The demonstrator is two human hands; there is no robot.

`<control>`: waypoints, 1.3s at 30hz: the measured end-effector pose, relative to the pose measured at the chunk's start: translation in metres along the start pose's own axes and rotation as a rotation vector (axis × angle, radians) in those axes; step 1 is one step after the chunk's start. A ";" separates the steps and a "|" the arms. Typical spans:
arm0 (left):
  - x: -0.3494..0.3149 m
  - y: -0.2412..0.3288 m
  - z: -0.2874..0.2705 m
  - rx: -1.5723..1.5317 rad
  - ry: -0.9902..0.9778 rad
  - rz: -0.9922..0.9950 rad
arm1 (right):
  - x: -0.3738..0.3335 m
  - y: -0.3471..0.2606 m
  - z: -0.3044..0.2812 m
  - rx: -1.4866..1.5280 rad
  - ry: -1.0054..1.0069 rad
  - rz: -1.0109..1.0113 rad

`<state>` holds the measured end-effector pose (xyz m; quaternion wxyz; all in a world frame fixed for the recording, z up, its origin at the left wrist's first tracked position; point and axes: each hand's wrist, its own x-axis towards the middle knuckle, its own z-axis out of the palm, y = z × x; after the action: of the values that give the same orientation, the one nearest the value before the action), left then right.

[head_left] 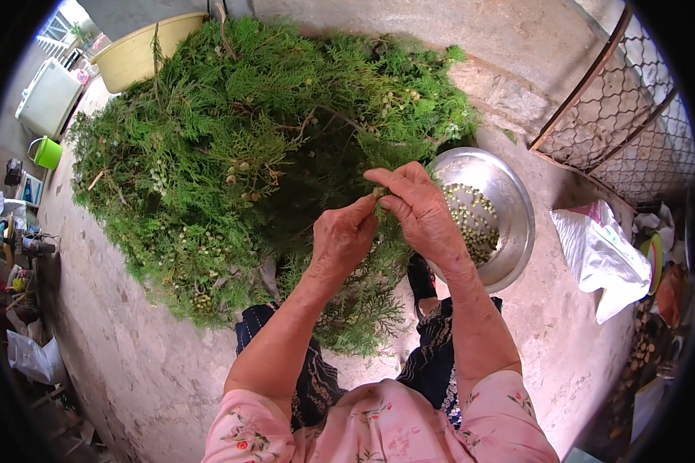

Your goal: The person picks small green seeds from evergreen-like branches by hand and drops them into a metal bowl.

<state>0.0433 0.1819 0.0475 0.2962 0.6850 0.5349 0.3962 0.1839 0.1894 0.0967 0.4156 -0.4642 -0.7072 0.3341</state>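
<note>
My left hand [341, 235] and my right hand [422, 212] meet above a big heap of cut conifer branches [208, 123]. Fingers of both are pinched together around a small green cone [378, 193]. A leafy green sprig [388, 239] hangs just below the hands; its attachment to the cone is hidden by my fingers. Just right of my right hand, a wide metal basin [521, 208] stands on the floor, partly covered by my forearm. Many small pale green cones [475, 224] lie in its bottom.
Behind the heap stands a yellow tub [143, 54]. To the left are a green bucket [48, 153] and household clutter. A wire mesh panel [633, 116] leans at the right, with a white sack [602, 255] below it. My shoe [422, 282] is beside the basin.
</note>
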 end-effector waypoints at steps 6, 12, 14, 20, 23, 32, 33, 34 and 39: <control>0.000 0.009 -0.001 -0.067 0.095 0.032 | 0.000 0.011 -0.006 -0.077 0.029 -0.125; 0.001 0.016 -0.013 -0.369 -0.071 -0.056 | -0.001 0.003 -0.007 0.624 -0.072 0.562; 0.000 0.014 -0.013 -0.372 -0.070 -0.060 | 0.000 0.009 -0.004 0.699 -0.058 0.630; -0.001 0.011 -0.013 -0.544 -0.086 -0.116 | -0.003 0.010 -0.002 0.972 0.008 0.734; -0.001 0.018 -0.018 -0.621 -0.113 -0.205 | -0.001 -0.006 -0.010 1.114 0.050 0.683; 0.013 0.011 -0.024 -0.936 0.007 -0.332 | -0.021 0.077 -0.053 1.220 0.788 0.536; 0.015 0.010 -0.020 -0.991 0.089 -0.417 | -0.027 0.090 -0.064 1.173 0.985 0.602; 0.014 -0.002 -0.018 -1.088 0.141 -0.386 | -0.035 0.102 -0.074 0.570 0.784 0.687; 0.022 -0.013 -0.025 -1.208 0.023 -0.372 | -0.040 0.078 -0.105 -0.314 0.430 1.113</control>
<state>0.0177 0.2060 0.0549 0.6887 0.2885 0.3301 0.5775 0.3166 0.1886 0.0637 0.2392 -0.8762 -0.3000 0.2917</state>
